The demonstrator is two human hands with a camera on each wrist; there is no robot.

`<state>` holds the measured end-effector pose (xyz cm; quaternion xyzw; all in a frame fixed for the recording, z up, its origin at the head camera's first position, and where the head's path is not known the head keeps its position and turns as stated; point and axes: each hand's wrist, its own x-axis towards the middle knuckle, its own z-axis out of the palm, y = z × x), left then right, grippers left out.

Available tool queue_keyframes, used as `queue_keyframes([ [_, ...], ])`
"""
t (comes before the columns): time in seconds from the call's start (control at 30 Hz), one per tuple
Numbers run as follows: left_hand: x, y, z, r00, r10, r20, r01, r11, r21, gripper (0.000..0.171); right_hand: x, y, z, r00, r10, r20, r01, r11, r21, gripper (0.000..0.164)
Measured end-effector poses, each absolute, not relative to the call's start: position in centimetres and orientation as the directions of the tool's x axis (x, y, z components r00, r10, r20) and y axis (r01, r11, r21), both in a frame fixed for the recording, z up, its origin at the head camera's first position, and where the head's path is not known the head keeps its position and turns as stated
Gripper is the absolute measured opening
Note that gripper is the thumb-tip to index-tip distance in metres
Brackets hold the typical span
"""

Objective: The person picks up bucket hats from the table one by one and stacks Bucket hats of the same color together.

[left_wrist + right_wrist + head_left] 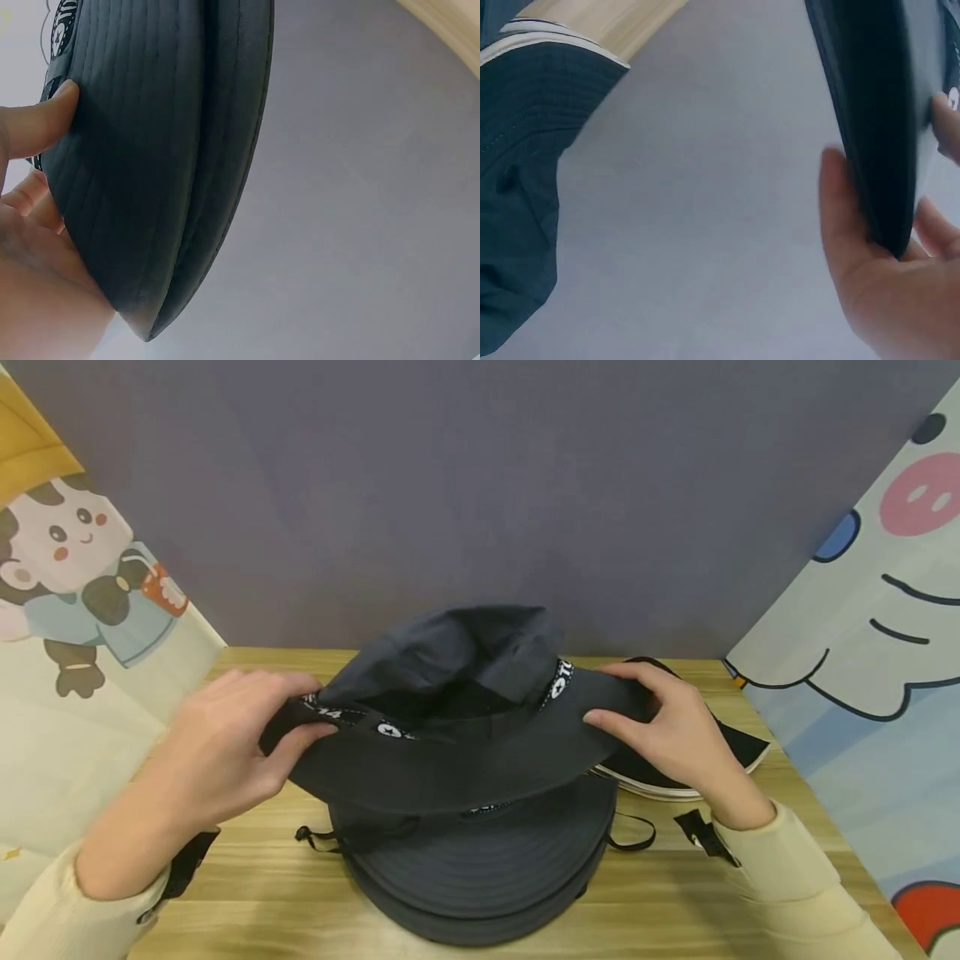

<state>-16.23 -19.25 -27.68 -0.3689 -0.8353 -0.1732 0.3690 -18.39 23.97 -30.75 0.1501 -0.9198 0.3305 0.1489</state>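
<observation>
A black bucket hat [450,768] with a white-lettered band is held up above the table, its brim toward me and its crown sagging behind. My left hand [232,743] pinches the brim at its left end, thumb on the near face; the left wrist view shows the stitched brim [135,150] between thumb and fingers. At the other end my right hand [667,722] grips the brim the same way, as the right wrist view also shows [877,127]. Beneath lies a stack of black hats [480,868] with wide stitched brims, partly covered by the held hat.
Right of the stack, partly behind my right hand, lie other black hats [738,745] with white-edged brims. A cord with a toggle [303,833] sticks out left of the stack, and a strap loop [637,842] on the right. A grey panel [480,502] stands behind the wooden table [255,877].
</observation>
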Motion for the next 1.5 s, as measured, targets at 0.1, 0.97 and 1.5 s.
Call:
queue_keyframes([
  [0.1, -16.3, -18.9, -27.7, -0.449, 0.476, 0.756, 0.737, 0.676, 0.012, 0.056, -18.0, 24.1, -30.3, -0.905, -0.133, 0.405, -0.370, 0.715, -0.593, 0.042],
  [0.97, -17.3, -14.3, -25.6, -0.332, 0.331, 0.883, 0.759, 0.649, 0.042, 0.026, -15.3, 24.1, -26.6, -0.532, 0.180, 0.827, -0.682, 0.488, -0.545, 0.031],
  [1.5, -17.6, -16.0, -28.4, -0.548, 0.443, 0.709, 0.735, 0.659, 0.157, 0.032, -16.0, 25.8, -30.3, -0.834, 0.015, 0.552, -0.382, 0.707, -0.595, 0.042],
])
